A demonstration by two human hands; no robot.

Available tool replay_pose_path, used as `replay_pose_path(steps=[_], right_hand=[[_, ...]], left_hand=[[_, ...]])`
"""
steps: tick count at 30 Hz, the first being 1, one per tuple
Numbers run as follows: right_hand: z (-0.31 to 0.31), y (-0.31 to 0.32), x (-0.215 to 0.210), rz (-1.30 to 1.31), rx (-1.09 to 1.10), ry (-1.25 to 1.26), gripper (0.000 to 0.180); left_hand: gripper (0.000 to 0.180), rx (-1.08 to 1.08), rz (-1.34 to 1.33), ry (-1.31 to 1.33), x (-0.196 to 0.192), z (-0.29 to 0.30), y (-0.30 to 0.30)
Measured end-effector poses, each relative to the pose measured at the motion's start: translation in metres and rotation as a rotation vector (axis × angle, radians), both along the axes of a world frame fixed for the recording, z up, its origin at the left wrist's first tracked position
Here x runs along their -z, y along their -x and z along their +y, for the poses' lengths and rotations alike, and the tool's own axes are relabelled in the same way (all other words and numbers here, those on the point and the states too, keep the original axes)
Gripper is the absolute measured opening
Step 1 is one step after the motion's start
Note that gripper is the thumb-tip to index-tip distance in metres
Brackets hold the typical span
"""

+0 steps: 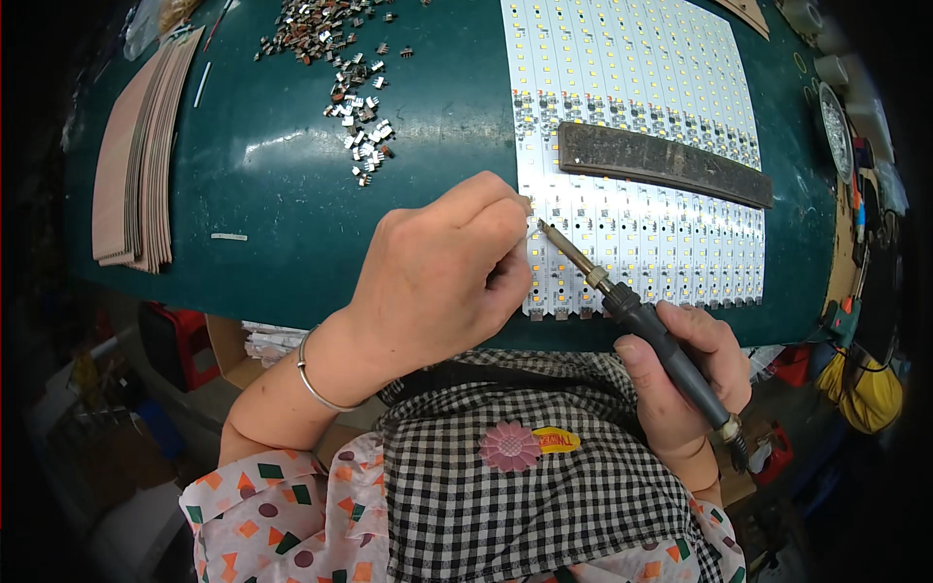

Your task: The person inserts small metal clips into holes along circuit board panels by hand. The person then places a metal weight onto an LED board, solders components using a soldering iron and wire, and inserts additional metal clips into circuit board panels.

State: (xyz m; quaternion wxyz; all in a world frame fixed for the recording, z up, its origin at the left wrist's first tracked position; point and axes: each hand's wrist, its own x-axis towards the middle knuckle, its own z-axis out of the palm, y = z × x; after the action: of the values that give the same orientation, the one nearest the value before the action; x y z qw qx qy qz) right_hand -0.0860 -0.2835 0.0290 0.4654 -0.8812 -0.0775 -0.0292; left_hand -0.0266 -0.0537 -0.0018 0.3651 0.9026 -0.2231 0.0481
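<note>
My right hand [685, 374] grips a soldering iron [637, 316] by its dark handle, with the metal tip pointing up-left at the near left edge of a white panel of LED strip boards [641, 146]. My left hand [442, 277] is curled with its fingertips pinched at the panel's left edge, just beside the iron's tip. What the fingers pinch is too small to make out. A silver bangle circles my left wrist.
A dark flat bar [666, 163] lies across the panel. A pile of small metal components [355, 112] is scattered on the green table [292, 194]. A fanned stack of brown boards [136, 160] lies at far left. Boxes and tools sit below the table edge.
</note>
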Motion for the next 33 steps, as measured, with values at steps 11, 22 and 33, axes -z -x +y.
replay_pose_path(steps=[11, 22, 33], right_hand=[[-0.025, 0.001, 0.014, -0.113, 0.442, -0.381, 0.038], [-0.111, -0.049, 0.006, -0.501, 0.666, -0.382, 0.03], [-0.204, -0.121, 0.028, -0.311, 0.78, -0.018, 0.025]], left_hand=[[0.013, -0.02, 0.128, 0.098, -0.006, 0.002, 0.003], [0.01, -0.049, 0.092, 0.11, -0.004, -0.001, 0.002], [0.007, -0.099, 0.151, 0.166, -0.024, 0.001, 0.016]])
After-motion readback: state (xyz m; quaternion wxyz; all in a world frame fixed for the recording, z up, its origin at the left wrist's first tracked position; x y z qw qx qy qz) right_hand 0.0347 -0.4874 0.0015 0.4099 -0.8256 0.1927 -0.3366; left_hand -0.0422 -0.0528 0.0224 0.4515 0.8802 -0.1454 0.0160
